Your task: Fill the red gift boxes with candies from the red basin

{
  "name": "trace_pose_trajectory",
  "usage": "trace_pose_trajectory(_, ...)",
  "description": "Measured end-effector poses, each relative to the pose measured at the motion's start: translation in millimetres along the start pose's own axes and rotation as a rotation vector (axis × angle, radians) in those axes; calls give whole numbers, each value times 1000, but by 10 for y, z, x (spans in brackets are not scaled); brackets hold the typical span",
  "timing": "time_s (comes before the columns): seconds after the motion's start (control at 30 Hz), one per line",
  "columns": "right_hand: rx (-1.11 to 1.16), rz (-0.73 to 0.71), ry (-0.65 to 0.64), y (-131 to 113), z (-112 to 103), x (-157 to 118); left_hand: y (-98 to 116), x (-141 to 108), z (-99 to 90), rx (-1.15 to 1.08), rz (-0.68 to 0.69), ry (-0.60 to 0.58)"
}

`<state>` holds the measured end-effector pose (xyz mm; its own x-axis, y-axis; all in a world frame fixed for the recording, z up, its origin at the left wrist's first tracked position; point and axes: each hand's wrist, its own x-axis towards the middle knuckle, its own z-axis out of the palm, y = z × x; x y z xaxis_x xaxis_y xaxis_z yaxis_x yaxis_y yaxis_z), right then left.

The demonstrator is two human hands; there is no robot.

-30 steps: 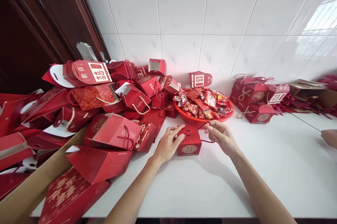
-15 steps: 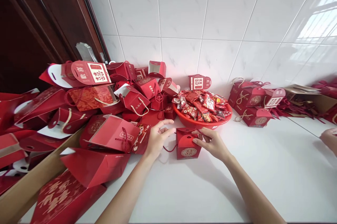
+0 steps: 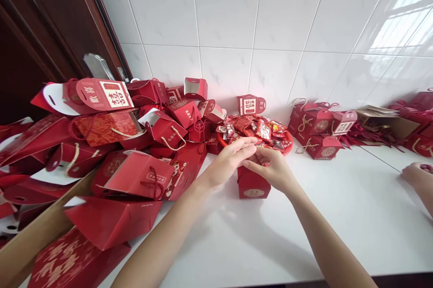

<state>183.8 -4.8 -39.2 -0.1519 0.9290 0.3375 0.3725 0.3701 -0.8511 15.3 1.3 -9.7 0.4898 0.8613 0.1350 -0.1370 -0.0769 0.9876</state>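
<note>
Many cartons crowding left, basin heaped with sweets behind small box

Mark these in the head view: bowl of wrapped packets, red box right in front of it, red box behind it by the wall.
Bowl [image 3: 288, 144]: head view, right side of the rim.
Front box [image 3: 254, 185]: head view, front face.
Back box [image 3: 250, 106]: head view, printed face.
</note>
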Motion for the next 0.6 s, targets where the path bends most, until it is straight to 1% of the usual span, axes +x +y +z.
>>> trace_pose_trajectory(0.1, -4, -6, 78, 63, 93, -30, -73, 55, 43, 35, 31, -11)
trace_pose_trajectory(0.2, 50, -42, 148, 145, 157, -51, -149, 74, 45, 62, 60, -32)
trace_pose_trajectory(0.27, 94, -45, 209, 181, 178, -53, -198, 71, 37, 124, 100, -35)
trace_pose_trajectory(0.33, 171, -17, 276, 193, 179, -50, -247, 62, 29, 264, 160, 33)
trace_pose_trajectory(0.4, 283, 16, 324, 180, 162, -45, -298, 53, 25, 471, 200, 148)
trace_pose_trajectory(0.43, 340, 25, 328, 167, 147, -45, -325, 49, 28, 576, 199, 187)
trace_pose_trajectory(0.47, 389, 31, 316, 151, 128, -47, -354, 45, 34, 664, 186, 202)
trace_pose_trajectory(0.53, 449, 33, 281, 118, 81, -56, -417, 41, 60, 771, 146, 180)
trace_pose_trajectory(0.6, 456, 36, 260, 92, 31, -75, -491, 40, 103, 799, 117, 141)
